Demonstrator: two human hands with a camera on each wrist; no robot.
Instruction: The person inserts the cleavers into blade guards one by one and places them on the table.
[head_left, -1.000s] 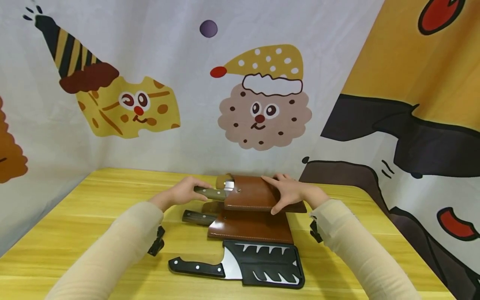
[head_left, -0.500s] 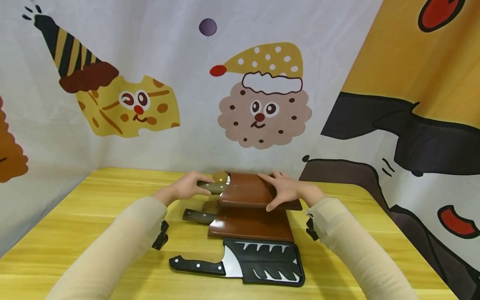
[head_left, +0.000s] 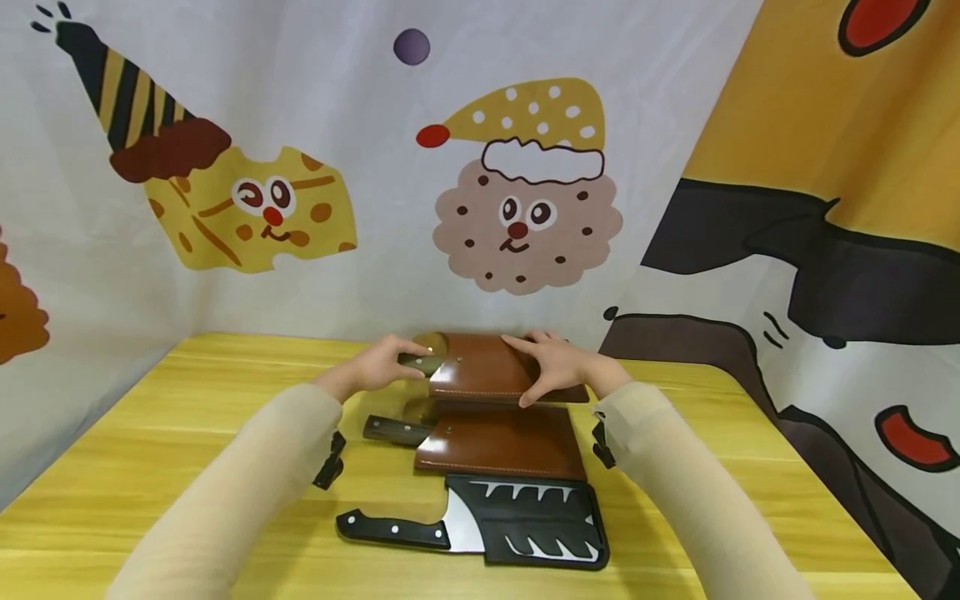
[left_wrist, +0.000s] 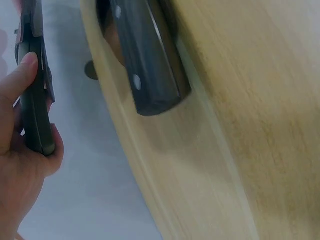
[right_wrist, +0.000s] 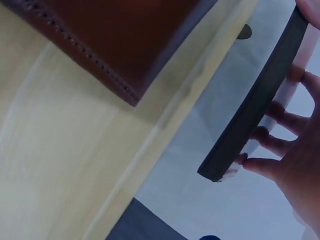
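My left hand (head_left: pixel 377 365) grips the green riveted handle (head_left: pixel 422 363) of a cleaver at the back of the table. The blade is hidden inside a brown leather sheath (head_left: pixel 476 371). My right hand (head_left: pixel 561 367) holds that sheath by its right part, fingers spread over the far edge and thumb at the near one. In the left wrist view, the thumb lies along the green handle (left_wrist: pixel 36 115). In the right wrist view, fingertips press against the sheath (right_wrist: pixel 255 100), which is raised off the table.
Just in front lies a second cleaver in a brown sheath (head_left: pixel 502 442), its dark handle (head_left: pixel 396 430) pointing left. Nearer still is a black-handled cleaver (head_left: pixel 393 532) with a black blade guard (head_left: pixel 536 523). A printed cloth (head_left: pixel 360 304) hangs behind the wooden table (head_left: pixel 217 383).
The handle and sheath have closed together, and the strip of metal between them is now covered. Both hands have moved slightly closer together and farther back, and the right hand has shifted left.
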